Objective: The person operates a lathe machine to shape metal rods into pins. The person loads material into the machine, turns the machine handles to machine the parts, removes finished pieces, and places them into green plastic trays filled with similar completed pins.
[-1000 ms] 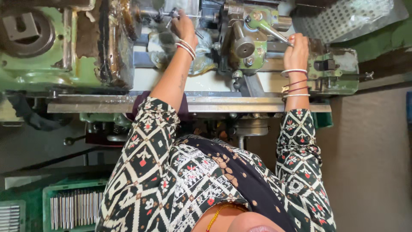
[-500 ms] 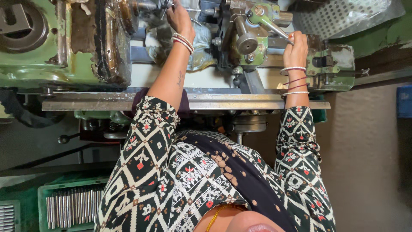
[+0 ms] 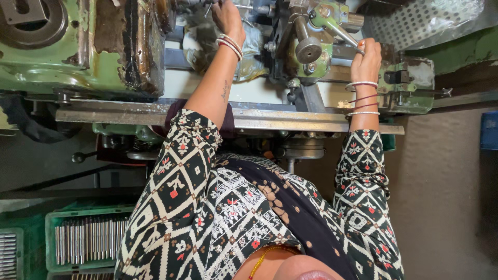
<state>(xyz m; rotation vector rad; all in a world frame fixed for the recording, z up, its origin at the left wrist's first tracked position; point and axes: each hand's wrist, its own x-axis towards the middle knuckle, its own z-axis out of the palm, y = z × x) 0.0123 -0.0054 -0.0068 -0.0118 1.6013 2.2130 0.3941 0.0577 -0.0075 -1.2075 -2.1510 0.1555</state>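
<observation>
I stand at a worn green lathe (image 3: 78, 62). My left hand (image 3: 226, 16) reaches far in beside the headstock, close to a thin metal rod (image 3: 207, 7) at the top edge of the head view. Its fingertips are cut off by the frame, so its grip is unclear. My right hand (image 3: 366, 58) is closed around the end of a grey lever handle (image 3: 340, 30) that slants out from the green tool block (image 3: 306, 49). Both wrists wear bangles. Patterned black-and-white sleeves cover my arms.
A steel rail (image 3: 129, 114) runs along the machine's front edge. A green crate (image 3: 57, 220) holding several metal rods sits at lower left. Perforated metal sheet (image 3: 430, 21) lies at top right, and a blue box (image 3: 488, 129) is at the right edge.
My left hand has reached farther in, toward the top of the view. My right hand has stayed on the lever handle. The view has shifted slightly.
</observation>
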